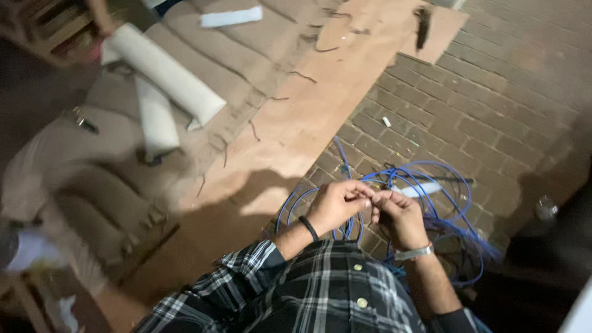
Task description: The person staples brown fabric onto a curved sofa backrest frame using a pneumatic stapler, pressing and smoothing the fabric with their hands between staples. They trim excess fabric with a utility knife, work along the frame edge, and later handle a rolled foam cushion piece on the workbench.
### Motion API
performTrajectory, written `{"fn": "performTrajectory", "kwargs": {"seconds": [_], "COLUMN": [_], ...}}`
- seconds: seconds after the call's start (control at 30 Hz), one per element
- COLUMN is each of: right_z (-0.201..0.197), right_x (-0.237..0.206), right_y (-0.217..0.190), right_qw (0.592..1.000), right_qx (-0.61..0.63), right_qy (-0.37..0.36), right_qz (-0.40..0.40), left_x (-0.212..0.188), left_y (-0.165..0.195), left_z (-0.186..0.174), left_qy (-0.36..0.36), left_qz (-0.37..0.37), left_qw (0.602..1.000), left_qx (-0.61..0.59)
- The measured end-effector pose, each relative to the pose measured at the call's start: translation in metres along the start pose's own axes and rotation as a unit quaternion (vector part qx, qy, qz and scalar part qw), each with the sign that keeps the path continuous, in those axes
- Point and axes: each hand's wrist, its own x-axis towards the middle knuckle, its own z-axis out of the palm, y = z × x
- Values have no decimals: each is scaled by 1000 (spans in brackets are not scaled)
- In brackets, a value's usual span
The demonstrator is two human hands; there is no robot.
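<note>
My left hand (336, 203) and my right hand (399, 216) meet in front of my chest, fingertips pinched together on a thin blue cable (370, 185). The rest of the blue cable (431, 179) lies in loose tangled loops on the brick floor (481, 105) just beyond and below my hands. A black band circles my left wrist and a silver bracelet my right. My plaid shirt sleeves fill the bottom of the view.
Flattened cardboard sheets (308, 111) cover the floor to the left. Two white rolls (166, 74) lie on them at the upper left. A white strip (231, 17) rests near the top edge. A dark tool (423, 26) lies at the top.
</note>
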Motion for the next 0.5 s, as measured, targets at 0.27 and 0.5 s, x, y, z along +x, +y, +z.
{"fn": "performTrajectory", "kwargs": {"seconds": [0.27, 0.5], "right_z": [-2, 12], "right_x": [-20, -29], "right_y": [60, 66], "right_qw": [993, 987], "right_qx": [46, 42], "right_qy": [-99, -108], "right_qz": [45, 110], "left_x": [-68, -97], "left_y": [-3, 4], "left_z": [19, 23], "left_qy": [57, 101], "left_qz": [-29, -56], "left_qw": [998, 993], "left_qx": [-14, 9]}}
